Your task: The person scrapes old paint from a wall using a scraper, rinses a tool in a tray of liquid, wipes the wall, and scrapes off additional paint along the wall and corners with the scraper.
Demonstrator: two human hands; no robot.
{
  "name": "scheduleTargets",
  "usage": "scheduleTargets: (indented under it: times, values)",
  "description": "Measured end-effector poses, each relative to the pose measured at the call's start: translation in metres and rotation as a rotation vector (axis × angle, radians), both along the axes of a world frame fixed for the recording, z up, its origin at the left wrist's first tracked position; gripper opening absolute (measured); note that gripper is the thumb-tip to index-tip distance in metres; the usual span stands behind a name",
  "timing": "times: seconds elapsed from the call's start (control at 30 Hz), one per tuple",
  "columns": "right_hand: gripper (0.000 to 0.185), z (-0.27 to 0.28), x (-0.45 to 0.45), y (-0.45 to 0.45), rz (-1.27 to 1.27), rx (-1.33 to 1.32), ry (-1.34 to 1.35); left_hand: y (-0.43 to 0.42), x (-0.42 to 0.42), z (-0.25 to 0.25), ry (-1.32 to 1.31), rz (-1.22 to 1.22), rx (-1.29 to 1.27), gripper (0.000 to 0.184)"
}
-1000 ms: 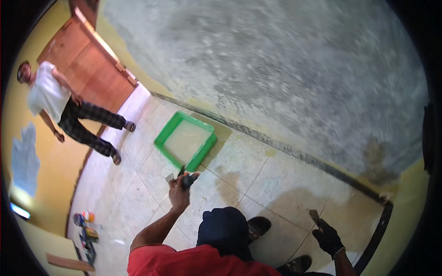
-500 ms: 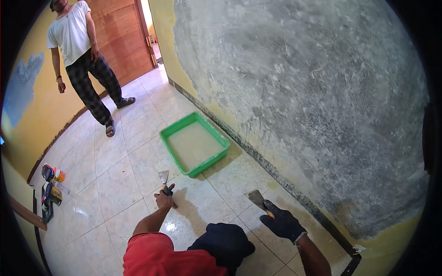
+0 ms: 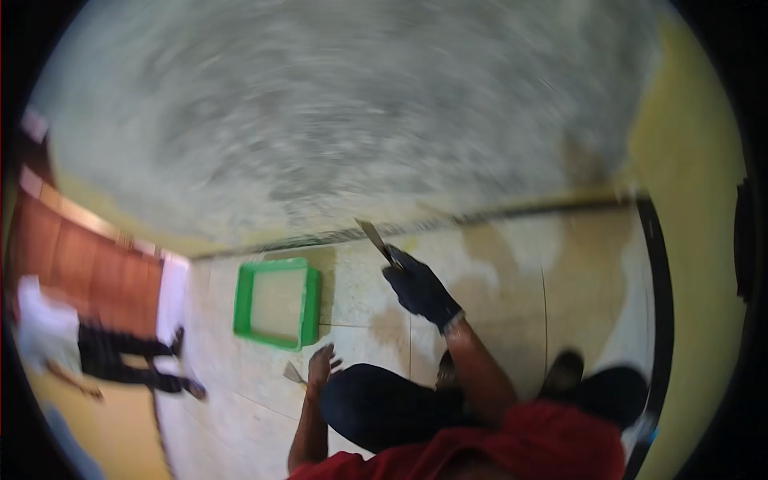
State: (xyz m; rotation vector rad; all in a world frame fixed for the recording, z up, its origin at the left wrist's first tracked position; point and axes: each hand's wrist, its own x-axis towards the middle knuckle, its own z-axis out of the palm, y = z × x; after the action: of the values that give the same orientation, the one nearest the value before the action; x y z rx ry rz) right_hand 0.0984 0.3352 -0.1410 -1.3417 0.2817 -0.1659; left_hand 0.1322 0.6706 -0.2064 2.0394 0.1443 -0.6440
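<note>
The view is swinging, and the grey wall (image 3: 336,120) is now spanning the top.
At far left a blurred person (image 3: 48,328) is standing; rightward, a green tub (image 3: 310,308) is sitting on the floor (image 3: 240,372). At lower centre, a scraper (image 3: 293,371) is showing its blade beside the bare left hand (image 3: 320,370), whose fingers are looking looser; I cannot tell if they are gripping it. At centre, the gloved right hand (image 3: 422,292) is gripping a second scraper (image 3: 371,234), higher in the frame than before, apparently leaving that tool readier for the wall. No writing is showing legibly.
</note>
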Motion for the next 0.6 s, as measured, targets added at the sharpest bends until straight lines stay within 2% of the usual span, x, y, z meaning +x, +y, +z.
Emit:
scheduleTargets:
  times: [0.03,0.07,0.1,0.13,0.17,0.23,0.27,0.3,0.37,0.4,0.43,0.47,0.5,0.57,0.6]
  values:
    - [0.049,-0.017,0.001,0.002,-0.171,-0.01,-0.065,-0.034,0.022,0.024,0.329,0.261,-0.075,0.056]
    - [0.047,-0.031,0.0,0.002,-0.282,-0.016,-0.013,-0.051,0.027,0.039,0.19,0.085,-0.175,0.052]
    - [0.046,-0.06,0.011,0.007,-0.48,0.036,-0.089,-0.072,0.04,0.054,0.169,-0.046,-0.191,0.051]
    - [0.045,-0.075,0.015,0.006,-0.617,0.047,-0.13,-0.083,0.068,0.049,0.279,-0.084,-0.188,0.051]
    - [0.045,-0.064,0.012,-0.003,-0.661,0.208,-0.072,-0.141,0.055,0.09,0.125,-0.188,-0.086,0.053]
    - [0.046,-0.074,0.012,-0.013,-0.805,0.129,0.017,-0.194,0.056,0.111,0.09,-0.505,-0.095,0.055]
    - [0.046,-0.081,0.016,-0.017,-0.914,0.05,0.001,-0.222,0.055,0.117,0.124,-0.622,-0.057,0.063]
    - [0.046,-0.085,0.021,-0.02,-1.024,-0.038,-0.011,-0.25,0.063,0.109,0.189,-0.625,0.031,0.07]
    - [0.046,-0.081,0.025,-0.023,-1.033,0.071,0.024,-0.295,0.062,0.091,0.174,-0.703,0.174,0.078]
    - [0.048,-0.081,0.026,-0.021,-0.997,0.23,-0.003,-0.314,0.059,0.081,0.158,-0.765,0.228,0.081]
    - [0.049,-0.081,0.027,-0.024,-0.964,0.38,-0.035,-0.334,0.051,0.08,0.198,-0.846,0.243,0.079]
    - [0.05,-0.059,0.01,-0.027,-0.938,0.463,-0.08,-0.349,0.044,0.075,0.235,-0.83,0.201,0.076]
    - [0.05,-0.067,0.013,-0.031,-0.957,0.478,-0.081,-0.361,0.044,0.063,0.236,-0.847,0.219,0.076]
    - [0.052,-0.107,0.033,-0.031,-1.099,0.006,-0.025,-0.377,0.055,0.032,0.227,-1.004,0.098,0.071]
    - [0.032,-0.138,0.051,-0.031,-1.225,-0.194,-0.083,-0.384,0.054,0.03,0.285,-0.973,0.112,0.069]
